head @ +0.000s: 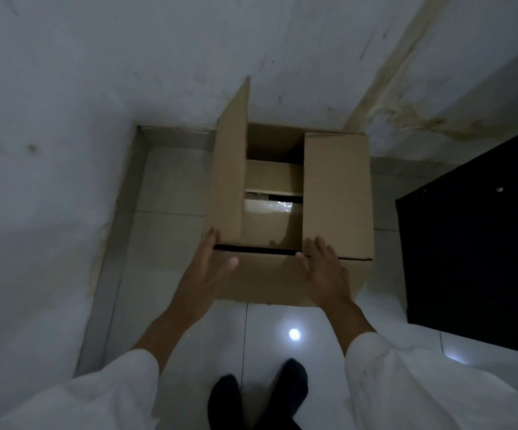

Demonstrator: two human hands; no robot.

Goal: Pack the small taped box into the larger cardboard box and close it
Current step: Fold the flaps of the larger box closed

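Observation:
The larger cardboard box (270, 280) stands on the tiled floor in a corner of the room. Its right flap (336, 193) lies folded almost flat over the opening, and its left flap (231, 178) stands tilted upward. Down in the gap between the flaps I see the shiny taped top of the small box (267, 209). My left hand (208, 268) is spread flat at the near end of the left flap. My right hand (322, 268) rests flat on the near end of the right flap. Neither hand holds anything.
White walls close in behind and to the left of the box. A black cabinet (474, 252) stands to the right. My dark-socked feet (257, 395) are on the glossy floor tiles (174, 243) just in front of the box.

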